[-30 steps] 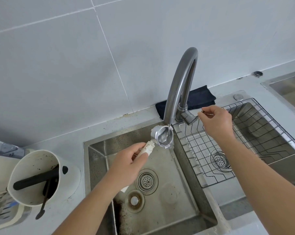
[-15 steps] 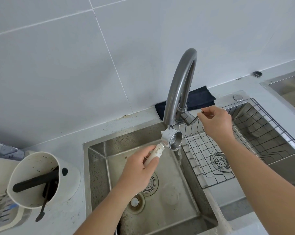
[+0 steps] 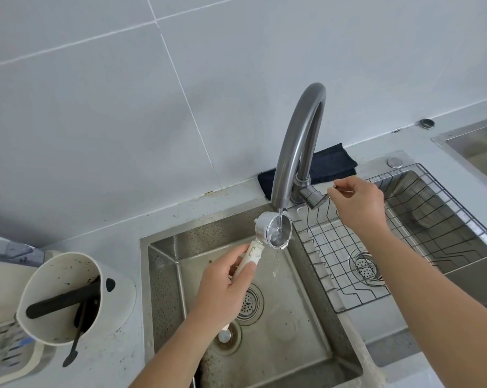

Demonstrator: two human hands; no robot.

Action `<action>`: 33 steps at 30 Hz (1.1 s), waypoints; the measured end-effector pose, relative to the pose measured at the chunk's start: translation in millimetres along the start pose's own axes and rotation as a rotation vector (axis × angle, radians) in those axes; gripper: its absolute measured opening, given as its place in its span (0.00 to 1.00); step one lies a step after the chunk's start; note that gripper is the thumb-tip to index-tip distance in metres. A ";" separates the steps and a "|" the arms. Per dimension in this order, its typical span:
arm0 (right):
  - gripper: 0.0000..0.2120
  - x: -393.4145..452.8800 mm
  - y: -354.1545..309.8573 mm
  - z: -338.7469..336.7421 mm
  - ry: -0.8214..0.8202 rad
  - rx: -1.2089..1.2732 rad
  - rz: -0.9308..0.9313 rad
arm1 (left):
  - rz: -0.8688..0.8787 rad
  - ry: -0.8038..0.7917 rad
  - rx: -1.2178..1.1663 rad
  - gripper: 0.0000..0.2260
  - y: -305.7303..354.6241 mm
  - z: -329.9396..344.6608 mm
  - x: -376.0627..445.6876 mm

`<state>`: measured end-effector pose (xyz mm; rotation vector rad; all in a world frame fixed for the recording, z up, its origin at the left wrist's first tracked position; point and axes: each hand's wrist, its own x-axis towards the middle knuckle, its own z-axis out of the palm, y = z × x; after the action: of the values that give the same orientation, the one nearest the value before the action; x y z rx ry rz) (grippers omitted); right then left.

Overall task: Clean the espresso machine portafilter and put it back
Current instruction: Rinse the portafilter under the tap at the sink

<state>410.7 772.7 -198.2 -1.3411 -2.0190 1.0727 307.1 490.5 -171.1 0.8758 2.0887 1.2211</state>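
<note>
Grey counter [image 3: 102, 247] along a tiled wall, two metal sinks [image 3: 306, 345] set into it, dark folded cloth [image 3: 329, 163] lying behind the tap [image 3: 295, 147], white cup [image 3: 69, 298] with black tools standing at the left, white tray [image 3: 10, 357] just beside it

A white pitcher [image 3: 69, 298] holding dark utensils stands left; a dark cloth [image 3: 329, 163] lies behind.

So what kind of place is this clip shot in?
Probably a kitchen or coffee prep counter: a stainless double sink with a wire drying rack, a curved grey tap running, and white wall tiles.
</note>
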 end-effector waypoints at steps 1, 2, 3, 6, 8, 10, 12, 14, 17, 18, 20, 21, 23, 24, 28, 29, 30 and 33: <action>0.09 0.0 0.0 0.0 -0.001 0.002 0.001 | -0.005 0.004 -0.019 0.15 0.7 1.0 -0.7; 0.09 0.0 0.0 0.0 -0.002 0.004 0.001 | -0.015 0.008 -0.040 0.16 1.8 2.1 -1.1; 0.09 0.0 0.1 0.2 -0.003 0.007 0.002 | -0.034 0.012 -0.064 0.17 2.8 3.1 -1.5; 0.09 0.1 0.6 0.7 -0.002 0.021 0.009 | -0.136 0.013 -0.160 0.15 6.1 6.1 -3.0; 0.09 0.2 0.9 0.8 -0.001 0.018 0.012 | -0.204 0.004 -0.242 0.14 8.2 8.5 -4.2; 0.09 0.5 1.1 0.9 0.000 0.017 0.014 | -0.283 -0.019 -0.334 0.13 12.7 10.1 -5.2; 0.09 0.9 1.1 0.8 -0.002 0.014 0.014 | -0.365 -0.035 -0.418 0.11 16.7 11.6 -4.7; 0.09 1.3 0.9 0.8 -0.004 0.007 0.014 | -0.430 -0.044 -0.467 0.11 17.6 14.1 -2.8; 0.09 1.4 0.7 0.7 -0.004 0.007 0.016 | -0.492 -0.075 -0.518 0.10 16.0 19.8 1.0; 0.09 1.3 0.9 0.7 -0.006 0.007 0.016 | -0.509 -0.089 -0.544 0.08 16.0 21.3 2.4; 0.09 1.3 1.0 0.6 -0.007 0.008 0.018 | -0.546 -0.106 -0.579 0.07 17.0 23.3 5.5; 0.09 1.4 0.9 0.5 -0.007 0.007 0.019 | -0.566 -0.110 -0.576 0.09 17.4 23.9 7.3; 0.09 1.7 0.7 0.4 -0.007 0.003 0.016 | -0.592 -0.114 -0.557 0.08 18.0 25.7 11.5; 0.09 1.7 0.7 0.4 -0.008 0.002 0.016 | -0.600 -0.115 -0.549 0.08 19.0 26.3 13.2; 0.09 1.5 1.1 0.8 -0.006 0.008 0.021 | -0.637 -0.109 -0.537 0.05 23.5 29.0 17.6; 0.08 1.6 1.2 0.9 -0.006 0.012 0.021 | -0.644 -0.106 -0.532 0.05 24.4 29.8 17.9; 0.08 1.6 1.0 0.8 -0.006 0.012 0.020 | -0.647 -0.103 -0.522 0.05 24.9 30.6 18.2; 0.07 2.2 0.9 0.4 -0.007 0.011 0.019 | -0.628 -0.089 -0.473 0.06 25.3 32.8 18.2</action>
<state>410.0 774.8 -199.2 -1.3553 -2.0070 1.0967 326.1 531.1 -165.1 0.0444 1.6919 1.2055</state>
